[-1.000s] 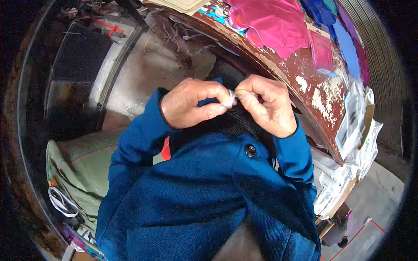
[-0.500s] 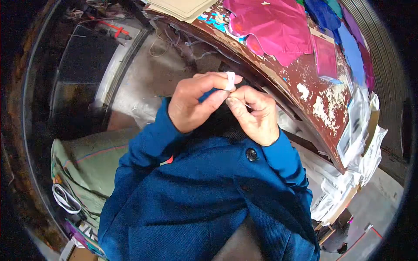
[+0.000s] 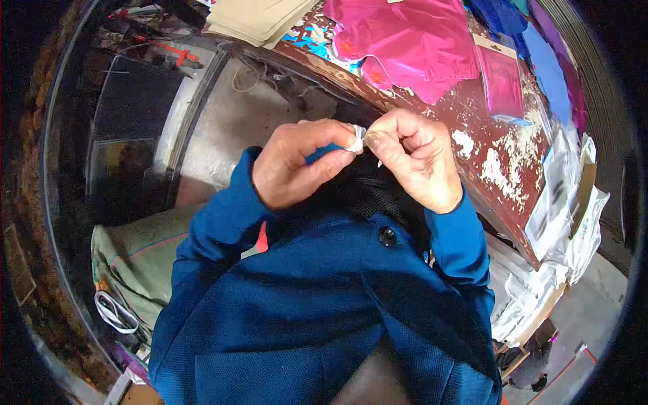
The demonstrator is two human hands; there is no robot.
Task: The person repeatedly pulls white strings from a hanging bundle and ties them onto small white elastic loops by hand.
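Note:
Held up in front of the dark blue coat, my left hand (image 3: 300, 158) pinches a small white strip (image 3: 355, 143), its thumb and index finger pressed together. The strip looks crumpled or looped at the index fingertip; its exact kind is too small to make out. My right hand (image 3: 415, 155) meets it from the other side, thumb and index finger pinched on the strip's edge. A little white tip shows below the right thumb. The other right fingers are curled into the palm.
A worn brown table (image 3: 472, 158) with chipped paint stands ahead on the right. Pink plastic bags (image 3: 405, 47), cream card sheets (image 3: 260, 20) and a pink packet (image 3: 499, 84) lie on it. White plastic wrap (image 3: 567, 202) is at its corner; a green sack (image 3: 145, 250) stands lower left.
My right hand has moved right and slightly up, a little away from the left. The white strip, upright before, now sits lower and crumpled between the fingertips.

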